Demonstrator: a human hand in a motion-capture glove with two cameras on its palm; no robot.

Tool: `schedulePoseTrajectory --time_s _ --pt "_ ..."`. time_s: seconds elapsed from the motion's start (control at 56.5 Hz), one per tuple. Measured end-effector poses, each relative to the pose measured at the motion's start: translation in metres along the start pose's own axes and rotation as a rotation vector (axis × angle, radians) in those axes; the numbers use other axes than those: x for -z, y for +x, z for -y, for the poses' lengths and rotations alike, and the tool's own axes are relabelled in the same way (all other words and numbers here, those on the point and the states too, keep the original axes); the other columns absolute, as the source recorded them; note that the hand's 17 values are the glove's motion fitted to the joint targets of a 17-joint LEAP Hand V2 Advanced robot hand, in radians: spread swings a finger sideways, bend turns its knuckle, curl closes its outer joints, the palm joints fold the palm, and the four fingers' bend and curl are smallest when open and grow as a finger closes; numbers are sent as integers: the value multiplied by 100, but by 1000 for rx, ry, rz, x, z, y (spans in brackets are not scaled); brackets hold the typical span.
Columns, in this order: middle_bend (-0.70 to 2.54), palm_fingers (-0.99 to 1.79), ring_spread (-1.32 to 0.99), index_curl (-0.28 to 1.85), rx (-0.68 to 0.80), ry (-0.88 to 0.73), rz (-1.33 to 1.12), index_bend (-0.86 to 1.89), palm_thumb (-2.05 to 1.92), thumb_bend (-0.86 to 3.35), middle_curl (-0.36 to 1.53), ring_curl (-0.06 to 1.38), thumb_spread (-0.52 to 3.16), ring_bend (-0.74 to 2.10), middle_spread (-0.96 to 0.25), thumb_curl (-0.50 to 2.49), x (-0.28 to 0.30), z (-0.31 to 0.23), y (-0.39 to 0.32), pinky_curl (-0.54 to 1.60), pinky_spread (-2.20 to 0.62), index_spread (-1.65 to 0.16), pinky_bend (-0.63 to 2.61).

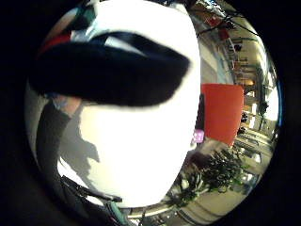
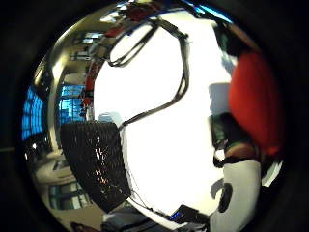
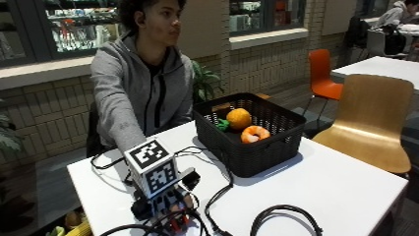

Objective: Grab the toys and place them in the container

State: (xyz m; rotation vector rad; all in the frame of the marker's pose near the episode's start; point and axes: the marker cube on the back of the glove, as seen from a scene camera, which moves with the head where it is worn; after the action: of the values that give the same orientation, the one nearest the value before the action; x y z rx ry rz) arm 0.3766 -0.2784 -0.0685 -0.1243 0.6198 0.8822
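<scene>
My gloved right hand [image 3: 157, 205] rests low on the white table [image 3: 327, 187], near its front left, well away from the black basket [image 3: 262, 147]. A red toy [image 2: 253, 101] lies close against the palm, and a gloved finger [image 1: 108, 75] curls across the little finger side view, so the hand grips the toy. Only a sliver of red shows under the hand in the outside view. Inside the basket lie an orange round toy [image 3: 239, 118], an orange ring-shaped toy [image 3: 254, 133] and a green toy [image 3: 223, 125]. The basket [image 2: 94, 162] also shows in the thumb side view.
Black cables [image 3: 282, 216] loop over the table in front of the basket and around the hand. A wooden chair [image 3: 373, 118] stands at the table's right side, with an orange chair [image 3: 322, 73] behind it. The person sits at the far left edge.
</scene>
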Motion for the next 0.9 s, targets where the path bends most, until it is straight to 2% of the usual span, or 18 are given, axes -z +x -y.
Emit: schedulePoseTrajectory --time_s 0.035,0.142,0.283,0.407,0.602,0.744,0.903 --pt "17 41 -11 36 11 6 -29 45 48 17 30 44 158 49 2 41 1 0 -2 32 -11 -28 115" --pt "20 61 -18 41 36 63 -151 46 65 29 32 49 162 64 -3 46 6 -2 -9 34 -24 -26 116" --pt "33 76 -27 48 48 95 -119 48 77 28 39 57 141 78 -12 57 14 -7 -18 37 -33 -26 115" --pt "40 74 -33 56 150 156 -16 52 82 26 46 63 128 85 -18 65 41 -16 -47 41 -36 -25 117" --pt "50 65 -39 70 518 206 95 63 83 21 58 71 106 89 -26 77 112 -63 -169 45 -37 -25 120" --pt "54 60 -42 79 734 209 80 67 84 20 67 75 95 94 -29 84 122 -116 -255 48 -37 -24 125" --pt "58 54 -43 88 840 144 25 71 84 18 77 79 85 97 -33 91 114 -145 -299 50 -37 -24 129"
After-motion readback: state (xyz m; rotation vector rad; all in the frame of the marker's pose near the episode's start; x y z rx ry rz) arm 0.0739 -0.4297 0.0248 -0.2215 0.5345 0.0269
